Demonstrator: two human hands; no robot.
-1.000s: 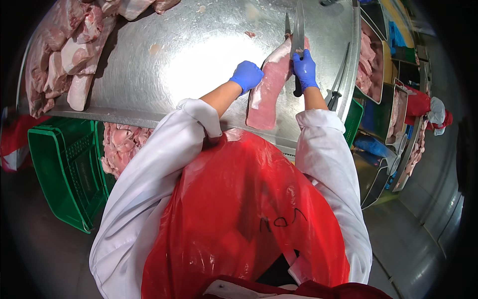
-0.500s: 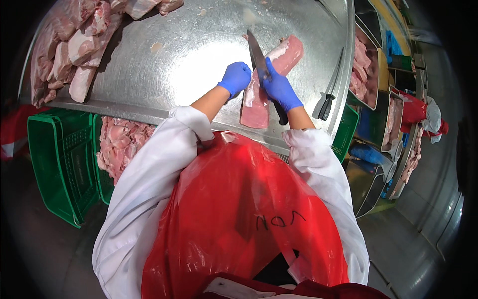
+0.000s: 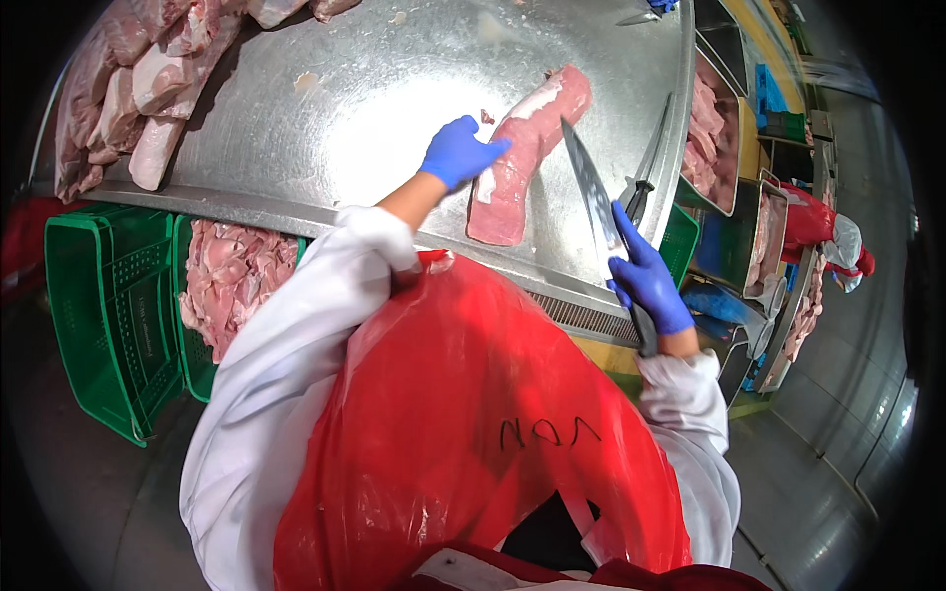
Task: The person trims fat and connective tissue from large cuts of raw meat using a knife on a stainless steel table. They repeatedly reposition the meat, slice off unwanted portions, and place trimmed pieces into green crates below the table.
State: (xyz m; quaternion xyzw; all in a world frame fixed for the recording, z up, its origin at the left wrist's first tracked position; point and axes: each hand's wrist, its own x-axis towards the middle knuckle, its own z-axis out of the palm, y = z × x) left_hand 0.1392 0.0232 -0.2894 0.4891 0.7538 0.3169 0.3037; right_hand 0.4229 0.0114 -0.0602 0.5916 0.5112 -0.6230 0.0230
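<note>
My left hand (image 3: pixel 455 153), in a blue glove, has thumb and fingers apart, one digit reaching onto the left edge of a long pink meat loin (image 3: pixel 522 158) with a white fatty strip. My right hand (image 3: pixel 641 271), also gloved, grips a large black-handled knife (image 3: pixel 587 177) right of the loin, blade angled up and left. A second, slimmer knife (image 3: pixel 639 202) lies near the right edge of the steel table (image 3: pixel 256 118). A small meat scrap (image 3: pixel 487 117) sits left of the loin.
Large cuts (image 3: pixel 138 79) pile at upper left. Green crates (image 3: pixel 108 325) below hold meat pieces (image 3: pixel 232 286). Meat-filled trays (image 3: pixel 705 138) stand right. A blue-gloved hand (image 3: pixel 662 6) is by a knife at the top. A co-worker (image 3: pixel 808 217) is at far right.
My right hand has pulled the knife off the loin, moving right and down toward me. My left hand has loosened from a fist and shifted slightly left, now reaching onto the loin.
</note>
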